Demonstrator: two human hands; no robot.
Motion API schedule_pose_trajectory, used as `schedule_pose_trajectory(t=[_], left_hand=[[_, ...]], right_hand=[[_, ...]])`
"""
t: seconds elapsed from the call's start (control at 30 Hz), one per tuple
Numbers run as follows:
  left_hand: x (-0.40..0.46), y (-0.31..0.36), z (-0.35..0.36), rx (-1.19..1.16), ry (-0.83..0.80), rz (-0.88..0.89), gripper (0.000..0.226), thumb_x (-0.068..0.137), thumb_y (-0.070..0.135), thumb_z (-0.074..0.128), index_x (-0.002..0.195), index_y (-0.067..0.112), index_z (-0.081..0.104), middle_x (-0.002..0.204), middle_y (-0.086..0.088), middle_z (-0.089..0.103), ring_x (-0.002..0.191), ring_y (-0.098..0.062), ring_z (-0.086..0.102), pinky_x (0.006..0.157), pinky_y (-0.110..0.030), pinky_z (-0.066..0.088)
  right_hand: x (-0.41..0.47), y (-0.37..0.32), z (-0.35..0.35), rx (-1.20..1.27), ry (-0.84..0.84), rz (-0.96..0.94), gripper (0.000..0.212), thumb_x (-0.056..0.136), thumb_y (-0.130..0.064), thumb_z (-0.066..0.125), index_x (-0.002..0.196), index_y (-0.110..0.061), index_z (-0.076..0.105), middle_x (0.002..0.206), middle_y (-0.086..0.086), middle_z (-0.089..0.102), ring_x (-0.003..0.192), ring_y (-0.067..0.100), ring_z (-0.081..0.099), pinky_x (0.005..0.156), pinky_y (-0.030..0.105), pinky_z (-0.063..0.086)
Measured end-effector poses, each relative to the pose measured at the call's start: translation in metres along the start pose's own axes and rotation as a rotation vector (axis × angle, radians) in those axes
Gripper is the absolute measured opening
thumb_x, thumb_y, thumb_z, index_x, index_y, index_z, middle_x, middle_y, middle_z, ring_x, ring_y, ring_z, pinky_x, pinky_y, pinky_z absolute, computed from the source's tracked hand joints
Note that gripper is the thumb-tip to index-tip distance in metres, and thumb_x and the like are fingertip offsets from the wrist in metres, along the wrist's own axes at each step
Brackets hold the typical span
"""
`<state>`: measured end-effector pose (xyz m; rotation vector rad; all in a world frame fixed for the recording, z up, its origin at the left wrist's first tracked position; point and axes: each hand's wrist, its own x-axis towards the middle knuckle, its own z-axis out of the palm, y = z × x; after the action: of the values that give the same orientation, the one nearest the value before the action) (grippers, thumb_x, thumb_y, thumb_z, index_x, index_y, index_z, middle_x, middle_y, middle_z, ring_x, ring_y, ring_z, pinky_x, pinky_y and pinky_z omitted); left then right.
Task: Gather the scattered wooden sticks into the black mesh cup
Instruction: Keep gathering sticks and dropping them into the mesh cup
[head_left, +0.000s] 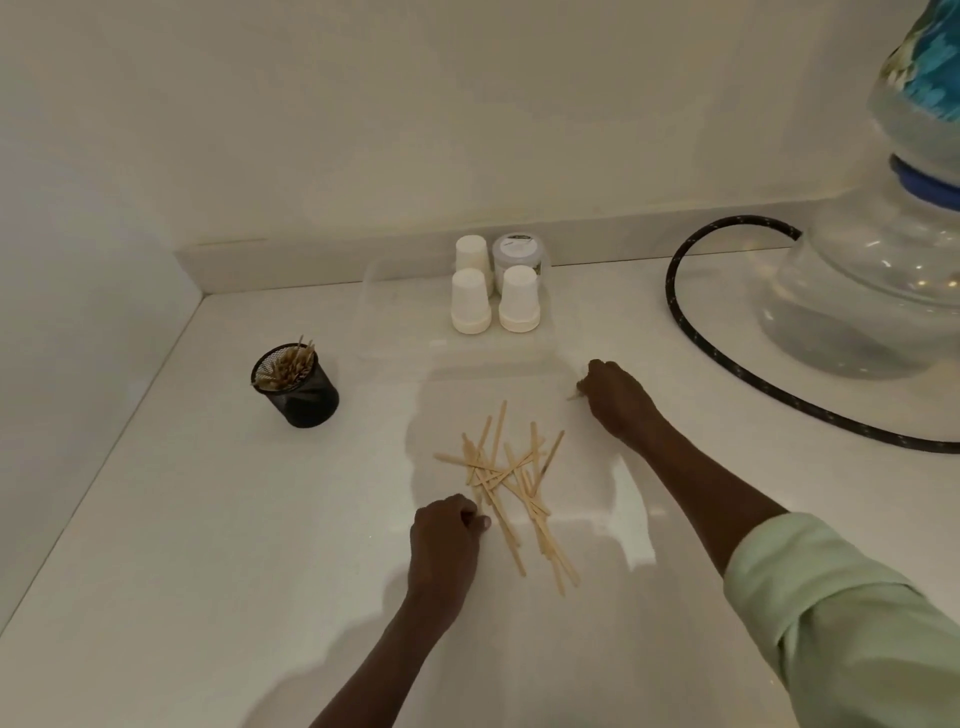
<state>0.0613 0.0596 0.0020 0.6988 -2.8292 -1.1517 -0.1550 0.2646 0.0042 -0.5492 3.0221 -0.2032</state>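
Nearest the camera, the right arm's pale green sleeve (831, 613) crosses the white counter (182, 545). That right hand (618, 397) pinches one stray stick (574, 396) beyond and to the right of the stick pile (511, 486); the left hand (447, 530), fingers curled, sits at the pile's near left edge, its hold unclear. Thin, flat, pale and crisscrossed, the sticks could slide or scatter if scooped carelessly. Well left of the pile, the black mesh cup (296, 385) looks crowded, so pushing more in might tip it.
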Motion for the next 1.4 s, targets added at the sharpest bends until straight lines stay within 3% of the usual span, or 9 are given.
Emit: schedule_pose_trajectory(t=[0.13,0.2,0.3,0.47,0.57,0.77,0.9,1.13,1.4], left_hand=[[0.004,0.005,0.005,-0.1,0.032,-0.018,0.009,0.081,0.016,0.075,0.074,0.02,0.07,0.064,0.013,0.065,0.063,0.008,0.061,0.053,-0.004,0.042],[0.005,0.009,0.008,-0.108,0.037,-0.009,0.006,0.081,0.016,0.073,0.076,0.018,0.073,0.065,0.013,0.066,0.06,0.004,0.061,0.052,-0.006,0.041],[0.009,0.015,0.011,-0.125,0.014,0.05,0.011,0.085,0.011,0.066,0.083,0.014,0.076,0.075,0.006,0.072,0.067,-0.002,0.063,0.066,-0.014,0.048],[0.025,0.016,-0.002,-0.18,0.197,0.065,0.017,0.087,0.005,0.06,0.094,0.01,0.074,0.086,0.001,0.073,0.077,-0.007,0.062,0.065,0.004,0.036],[0.048,0.015,-0.016,-0.176,0.261,0.069,0.021,0.088,0.004,0.059,0.105,0.008,0.07,0.099,-0.004,0.072,0.091,-0.017,0.066,0.078,-0.011,0.046],[0.075,0.017,-0.009,0.123,-0.002,0.153,0.054,0.088,0.047,0.064,0.127,0.01,0.058,0.114,-0.014,0.063,0.11,-0.027,0.057,0.094,-0.034,0.044],[0.079,0.021,0.002,0.249,0.0,0.209,0.051,0.086,0.047,0.065,0.12,0.01,0.059,0.114,-0.016,0.058,0.108,-0.03,0.053,0.092,-0.034,0.042],[0.084,0.009,-0.001,0.207,0.01,0.322,0.027,0.09,0.027,0.063,0.109,0.009,0.071,0.104,-0.016,0.066,0.104,-0.029,0.056,0.089,-0.036,0.044],[0.077,-0.001,-0.004,0.194,0.011,0.402,0.024,0.093,0.012,0.055,0.11,0.011,0.071,0.104,-0.01,0.068,0.107,-0.026,0.056,0.092,-0.033,0.043]], right_hand=[[-0.034,-0.01,0.004,0.184,0.123,-0.02,0.029,0.097,-0.005,0.041,0.096,0.003,0.068,0.1,0.02,0.063,0.096,0.033,0.06,0.085,0.039,0.045],[-0.049,-0.026,0.004,0.222,0.183,0.008,0.027,0.091,-0.002,0.043,0.084,0.001,0.069,0.086,0.019,0.065,0.082,0.033,0.065,0.073,0.034,0.051],[-0.068,-0.057,0.006,0.336,-0.048,0.131,0.027,0.097,-0.017,0.046,0.095,0.001,0.066,0.095,0.021,0.063,0.092,0.036,0.063,0.079,0.038,0.052],[-0.091,-0.107,0.019,0.231,-0.149,0.202,0.091,0.075,-0.082,0.045,0.122,-0.006,0.054,0.127,0.014,0.044,0.119,0.032,0.045,0.091,0.045,0.048],[-0.103,-0.13,0.028,0.105,-0.175,0.201,0.114,0.06,-0.089,0.053,0.131,-0.001,0.043,0.13,0.014,0.038,0.12,0.031,0.04,0.09,0.043,0.046],[-0.11,-0.135,0.036,0.263,-0.032,0.154,0.053,0.082,-0.045,0.07,0.119,-0.009,0.056,0.123,0.01,0.045,0.112,0.027,0.045,0.079,0.035,0.05],[-0.113,-0.125,0.031,0.294,0.003,0.081,0.018,0.089,-0.024,0.063,0.101,-0.011,0.063,0.11,0.008,0.052,0.104,0.025,0.051,0.076,0.035,0.05],[-0.109,-0.105,0.019,0.108,-0.024,-0.107,0.021,0.098,-0.012,0.04,0.108,-0.004,0.056,0.116,0.013,0.054,0.105,0.028,0.054,0.084,0.037,0.042],[-0.085,-0.103,0.003,0.041,-0.167,-0.129,0.019,0.089,-0.008,0.053,0.104,0.002,0.057,0.113,0.021,0.057,0.101,0.033,0.059,0.077,0.037,0.044]])
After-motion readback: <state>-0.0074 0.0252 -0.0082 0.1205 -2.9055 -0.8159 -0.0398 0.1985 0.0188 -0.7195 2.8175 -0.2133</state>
